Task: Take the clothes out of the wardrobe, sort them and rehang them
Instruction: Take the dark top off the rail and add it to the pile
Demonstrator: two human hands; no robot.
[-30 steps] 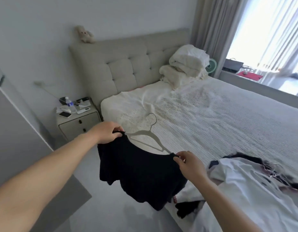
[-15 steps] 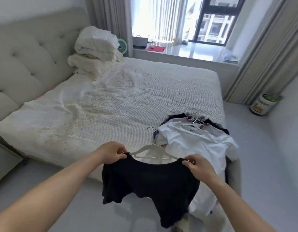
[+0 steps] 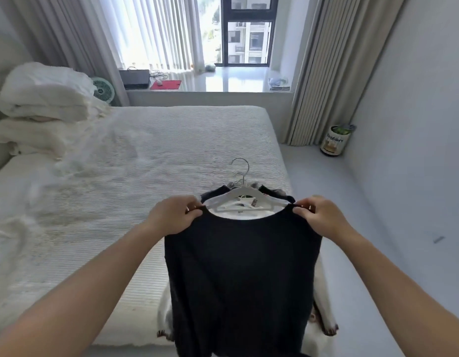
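Centrally, low in the frame, one black top (image 3: 242,274) hangs lengthwise, neckline up toward the window and hem dropping out of the bottom edge. Two hands hold it: the left hand (image 3: 171,215) pinches the left shoulder between thumb and curled fingers, and the right hand (image 3: 320,215) pinches the right shoulder likewise. One white hanger (image 3: 245,198) sits in the neckline, its arms lying across the frame and its metal hook pointing up. Behind it, at least one more hook shows, probably belonging to the pile of clothes (image 3: 323,323) on the bed (image 3: 120,176), mostly hidden by the top. Two folded white duvets (image 3: 43,104) are stacked at upper left. One tin (image 3: 335,140) stands on the floor at right.
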